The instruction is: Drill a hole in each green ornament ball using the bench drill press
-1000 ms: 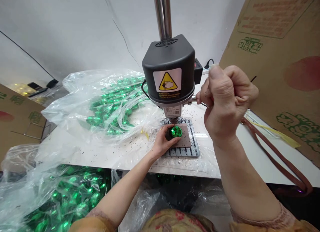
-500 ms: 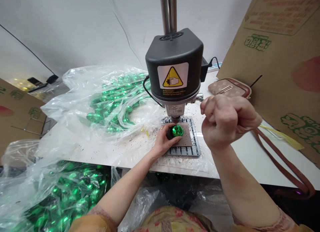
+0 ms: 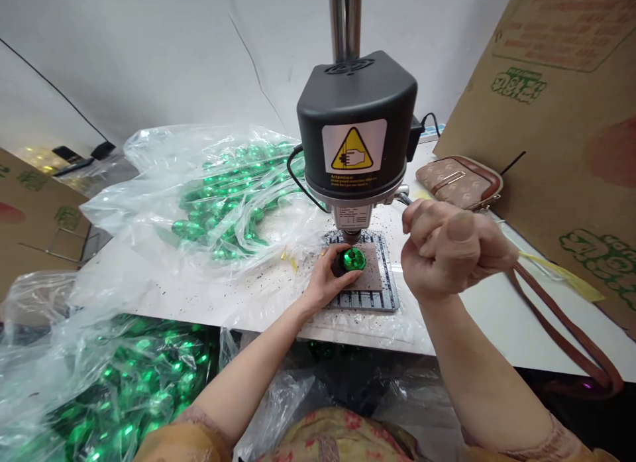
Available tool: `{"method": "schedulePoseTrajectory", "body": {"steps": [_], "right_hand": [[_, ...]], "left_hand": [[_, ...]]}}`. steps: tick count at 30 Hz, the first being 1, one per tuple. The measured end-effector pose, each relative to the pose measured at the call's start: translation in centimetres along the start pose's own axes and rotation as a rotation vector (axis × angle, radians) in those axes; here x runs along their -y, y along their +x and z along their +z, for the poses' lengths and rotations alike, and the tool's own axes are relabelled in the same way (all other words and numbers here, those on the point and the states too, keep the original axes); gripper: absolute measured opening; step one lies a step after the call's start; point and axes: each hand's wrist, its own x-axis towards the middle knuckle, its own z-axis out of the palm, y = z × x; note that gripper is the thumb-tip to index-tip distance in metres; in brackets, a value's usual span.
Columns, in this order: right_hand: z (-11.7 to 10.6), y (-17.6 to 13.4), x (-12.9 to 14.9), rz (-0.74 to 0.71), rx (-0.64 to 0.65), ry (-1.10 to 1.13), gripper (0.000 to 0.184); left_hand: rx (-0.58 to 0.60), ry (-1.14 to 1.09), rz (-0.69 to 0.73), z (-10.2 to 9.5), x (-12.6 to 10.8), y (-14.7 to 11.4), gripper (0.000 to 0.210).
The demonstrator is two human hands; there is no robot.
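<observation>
A black bench drill press (image 3: 356, 124) with a yellow hand-warning label stands at the middle of the table. Under its chuck a shiny green faceted ball (image 3: 354, 258) sits on a brown board over the slotted metal base (image 3: 368, 300). My left hand (image 3: 328, 275) grips the ball from the left, thumb in front and fingers behind. The drill bit (image 3: 352, 247) reaches down to the ball's top; whether it is inside I cannot tell. My right hand (image 3: 450, 250) is closed in a fist around the feed lever (image 3: 405, 198), whose end is hidden by the fingers.
Clear plastic bags (image 3: 154, 164) of green balls (image 3: 223, 203) cover the table's left side; another bag (image 3: 144, 382) lies lower left. A brown purse (image 3: 460, 181) and its strap lie right, beside a large cardboard box (image 3: 561, 137). Dark shavings litter the table (image 3: 173, 291).
The right fist has dropped slightly with the feed lever. The drill head appears a little lower and further right as the view shifts. My left hand and the ball are nearly still.
</observation>
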Motion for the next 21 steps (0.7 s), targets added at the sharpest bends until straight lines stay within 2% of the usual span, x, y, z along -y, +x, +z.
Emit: {"method": "schedulePoseTrajectory", "body": {"steps": [13, 16, 18, 21], "right_hand": [[-0.9, -1.6, -0.7, -0.098, 0.031, -0.001, 0.047], [0.1, -0.4, -0.1, 0.002, -0.048, -0.015, 0.052], [1.0, 1.1, 0.5, 0.157, -0.113, -0.104, 0.057], [2.0, 3.4, 1.1, 0.298, -0.092, -0.14, 0.051]], "left_hand": [[-0.009, -0.01, 0.0, 0.0, 0.0, -0.1, 0.051], [-0.019, 0.006, -0.013, 0.2, -0.2, 0.1, 0.051], [-0.047, 0.003, -0.03, 0.4, -0.7, 0.1, 0.051], [-0.152, 0.044, -0.008, 0.5, -1.9, -0.9, 0.045]]}}
